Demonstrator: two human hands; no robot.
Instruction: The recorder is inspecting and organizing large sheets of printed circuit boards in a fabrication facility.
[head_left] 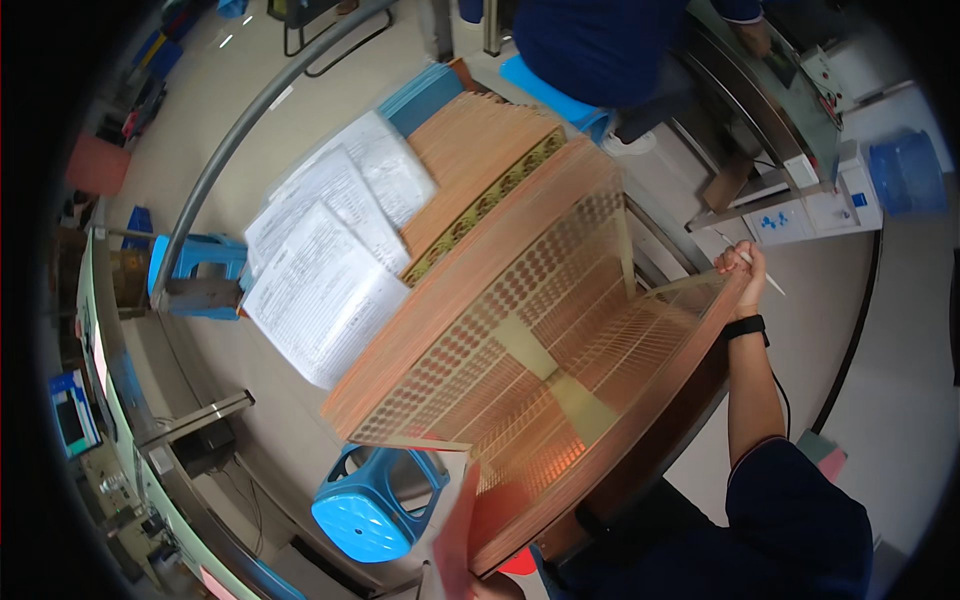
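Observation:
A large bundle of thin copper-coloured panels (560,370) stands in front of me, leaning open like a book. Their faces carry rows of round and line patterns, some blurred. At the bundle's far right corner my right hand (742,264) is closed on the edge, and a thin white stick (765,275) pokes out between its fingers. Only a bit of my left hand (497,588) shows at the lower edge, by the bundle's near left corner; its fingers are hidden. Behind lies another stack of copper-coloured panels (470,150), with a patterned yellowish strip (490,205) along its edge.
Printed papers (325,290), some in clear sleeves, lie left of the rear stack. A blue stool (365,520) stands below left, another blue stool (195,262) farther off. A curved metal rail (235,135) runs at the left. A person in dark clothing (590,45) sits beyond the stack.

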